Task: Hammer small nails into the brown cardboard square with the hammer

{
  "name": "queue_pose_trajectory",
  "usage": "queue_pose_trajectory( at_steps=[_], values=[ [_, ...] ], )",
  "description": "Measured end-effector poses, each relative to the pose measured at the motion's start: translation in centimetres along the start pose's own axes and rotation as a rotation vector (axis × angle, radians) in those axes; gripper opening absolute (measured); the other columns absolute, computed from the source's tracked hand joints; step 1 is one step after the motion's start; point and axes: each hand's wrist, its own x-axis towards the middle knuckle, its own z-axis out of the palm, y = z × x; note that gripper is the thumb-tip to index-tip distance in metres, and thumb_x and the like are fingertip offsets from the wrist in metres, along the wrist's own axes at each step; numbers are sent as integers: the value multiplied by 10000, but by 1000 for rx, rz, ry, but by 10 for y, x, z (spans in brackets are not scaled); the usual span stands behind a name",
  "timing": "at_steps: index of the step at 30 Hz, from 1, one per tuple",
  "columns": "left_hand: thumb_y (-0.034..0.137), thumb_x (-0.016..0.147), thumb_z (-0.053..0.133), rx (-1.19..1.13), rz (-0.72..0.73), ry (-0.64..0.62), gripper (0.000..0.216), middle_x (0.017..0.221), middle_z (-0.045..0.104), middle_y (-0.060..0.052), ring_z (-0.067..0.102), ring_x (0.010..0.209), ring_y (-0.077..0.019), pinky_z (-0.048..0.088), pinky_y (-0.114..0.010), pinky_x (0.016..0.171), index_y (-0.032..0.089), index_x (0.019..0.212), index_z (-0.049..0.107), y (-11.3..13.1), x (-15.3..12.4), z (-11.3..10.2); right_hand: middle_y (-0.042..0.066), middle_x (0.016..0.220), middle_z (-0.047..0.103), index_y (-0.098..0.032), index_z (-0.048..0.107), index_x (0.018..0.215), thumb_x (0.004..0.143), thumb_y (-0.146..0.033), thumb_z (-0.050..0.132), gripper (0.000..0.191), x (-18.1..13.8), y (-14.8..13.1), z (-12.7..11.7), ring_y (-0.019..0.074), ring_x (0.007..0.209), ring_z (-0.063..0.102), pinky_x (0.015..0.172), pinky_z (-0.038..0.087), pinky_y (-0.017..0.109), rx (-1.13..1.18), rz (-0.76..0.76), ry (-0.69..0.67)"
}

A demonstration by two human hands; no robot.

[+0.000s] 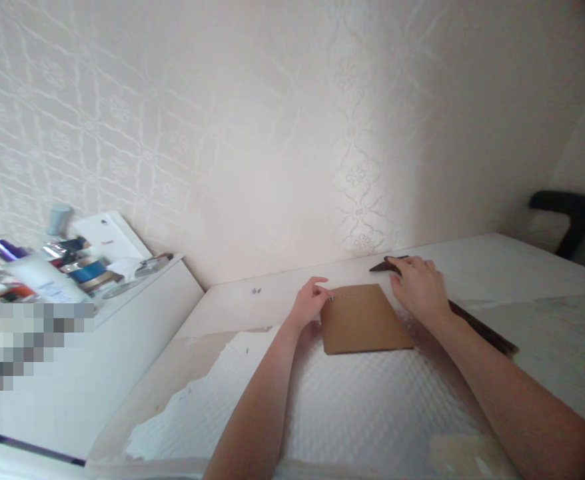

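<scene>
A square of brown cardboard [365,323] lies on the white surface between my hands, with a row of small dark marks along its far edge. My left hand [311,301] is at its far left corner, fingertips pinched at a small silvery piece [330,298] too tiny to name surely; one finger sticks out. My right hand [421,287] is closed around a hammer [482,327] with a dark, pointed head and a long dark handle, beyond the cardboard's right side. The hammer's middle is hidden under my hand and forearm.
Small silvery bits [256,291] lie to the left near the wall. Textured white sheeting [372,400] covers part of the tabletop. A white cabinet [137,340] crowded with bottles and a white box [110,237] stands at left. At right is a black chair armrest [572,203].
</scene>
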Motion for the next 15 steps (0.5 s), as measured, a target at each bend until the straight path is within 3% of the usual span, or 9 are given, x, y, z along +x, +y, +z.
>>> queue_pose_trajectory(
  at_steps=[3, 5, 10, 15],
  values=[
    [68, 721, 503, -14, -2, -1, 350, 782, 684, -29, 622, 826, -153, 450, -305, 849, 166, 1055, 539, 1, -1, 0, 153, 1090, 614, -100, 589, 1212, 861, -194, 435, 394, -5, -17, 9, 273, 1002, 528, 897, 431, 396, 181, -314, -64],
    [79, 726, 509, -23, -6, -8, 346, 778, 686, -32, 625, 825, -157, 454, -307, 843, 164, 1060, 543, 2, -1, 0, 146, 1138, 606, -96, 579, 1226, 862, -198, 453, 398, -10, -27, 17, 260, 1049, 516, 937, 414, 374, 239, -419, -139],
    [77, 733, 511, -12, -1, 23, 343, 813, 693, -42, 627, 819, -153, 468, -304, 828, 158, 1062, 557, 1, -1, 2, 157, 1172, 603, -91, 550, 1259, 888, -255, 442, 420, -18, -35, 28, 276, 1086, 515, 930, 416, 401, 222, -430, -256],
    [91, 766, 492, 95, 20, 122, 291, 885, 706, -60, 634, 817, -141, 482, -278, 806, 153, 1029, 599, -2, 8, -1, 145, 1162, 612, -106, 596, 1196, 901, -272, 416, 383, -17, -31, 30, 269, 1064, 524, 920, 422, 406, 240, -435, -260]
  ],
)
